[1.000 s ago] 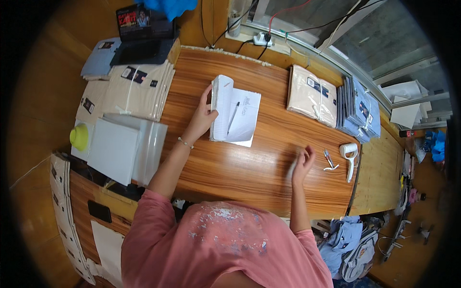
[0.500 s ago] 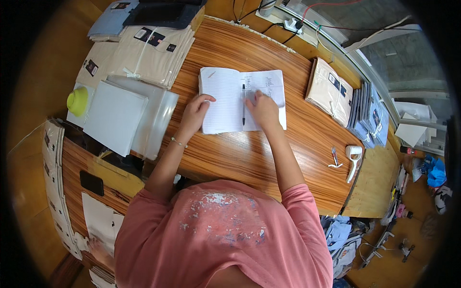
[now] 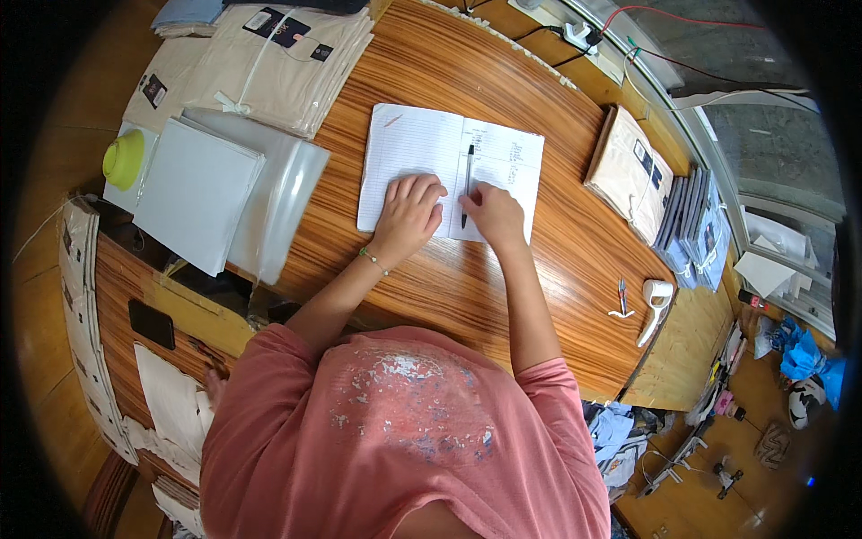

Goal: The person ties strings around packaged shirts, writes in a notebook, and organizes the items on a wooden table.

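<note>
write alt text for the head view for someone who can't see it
A person in a pink shirt presses the left hand on an open notebook and holds a black pen in the right hand, at a wooden table beside stacked packaged garments.

One open notebook point(image 3: 449, 171), one pen point(image 3: 467, 184), two hands, one yellow-green bowl point(image 3: 124, 158), one white tagging gun point(image 3: 654, 305)

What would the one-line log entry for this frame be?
left hand: flat on open notebook | right hand: holding pen on right page | surface: wooden table
</note>
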{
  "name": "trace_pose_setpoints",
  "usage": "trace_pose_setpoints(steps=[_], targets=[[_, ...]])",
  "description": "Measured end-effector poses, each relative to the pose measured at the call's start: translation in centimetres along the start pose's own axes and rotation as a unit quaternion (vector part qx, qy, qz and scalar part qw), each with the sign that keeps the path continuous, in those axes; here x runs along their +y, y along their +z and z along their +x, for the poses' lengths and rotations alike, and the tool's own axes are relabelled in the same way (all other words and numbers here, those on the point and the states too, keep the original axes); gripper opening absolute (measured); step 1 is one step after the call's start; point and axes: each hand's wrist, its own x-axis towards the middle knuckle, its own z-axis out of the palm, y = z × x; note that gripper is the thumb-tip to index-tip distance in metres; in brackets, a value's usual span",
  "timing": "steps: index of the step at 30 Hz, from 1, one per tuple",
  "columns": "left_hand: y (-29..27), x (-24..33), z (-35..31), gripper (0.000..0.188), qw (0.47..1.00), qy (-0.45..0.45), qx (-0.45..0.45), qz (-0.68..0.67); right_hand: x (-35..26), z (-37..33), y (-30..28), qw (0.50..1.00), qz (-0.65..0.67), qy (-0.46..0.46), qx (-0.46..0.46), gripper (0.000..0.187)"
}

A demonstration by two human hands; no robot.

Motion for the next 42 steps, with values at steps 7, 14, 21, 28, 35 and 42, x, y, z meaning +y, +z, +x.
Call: trace_pose_setpoints(steps=[7, 14, 21, 28, 35, 42], targets=[[-0.9, 1.0, -0.1, 0.036, 0.985, 0.097, -0.126, 0.070, 4.6, 1.4, -1.3, 0.879, 0.475, 0.042, -0.026, 0.012], [-0.7, 1.0, 0.1, 0.038, 0.985, 0.077, -0.143, 0.064, 3.0, 2.1, -1.0, 0.624, 0.780, -0.054, 0.020, 0.008], [-0.7, 1.0, 0.2, 0.039, 0.983, 0.078, -0.147, 0.071, 1.5, 3.3, 2.2, 0.800, 0.563, -0.087, 0.190, 0.013], [-0.7, 1.1, 0.3, 0.038, 0.982, 0.072, -0.160, 0.073, 2.9, 3.7, 3.7, 0.868, 0.414, -0.110, 0.251, 0.006], [-0.5, 0.9, 0.3, 0.037, 0.981, 0.068, -0.167, 0.071, 2.8, 4.1, 3.8, 0.878, 0.368, -0.146, 0.267, 0.010], [-0.7, 1.0, 0.4, 0.037, 0.982, 0.068, -0.165, 0.064, 2.7, 4.2, 3.6, 0.889, 0.317, -0.180, 0.278, 0.010]])
